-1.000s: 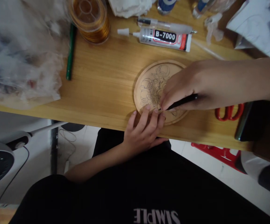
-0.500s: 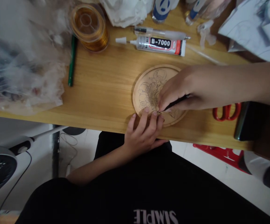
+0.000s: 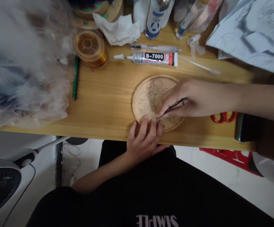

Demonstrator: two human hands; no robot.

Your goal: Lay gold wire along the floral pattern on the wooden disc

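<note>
A round wooden disc (image 3: 140, 94) with a raised rim and a line drawing of flowers lies near the table's front edge. My right hand (image 3: 181, 99) pinches thin dark tweezers (image 3: 174, 105) over the disc, their tips pointing down-left at its lower part. My left hand (image 3: 143, 137) rests at the disc's lower rim, its fingers spread and its fingertips on the edge beside the tweezer tips. Whether anything sits between the tips is too small to tell.
Above the disc lie a B-7000 glue tube (image 3: 154, 58) and a pen (image 3: 155, 48). A gold wire spool (image 3: 90, 49), green stick (image 3: 75, 78) and plastic bags (image 3: 28, 72) are at left. Red-handled scissors (image 3: 224, 117) and a dark case (image 3: 247, 127) lie right.
The view has shifted, showing more of the table's back. My right hand has tilted slightly and the tweezers show more clearly. My left hand stays at the rim.
</note>
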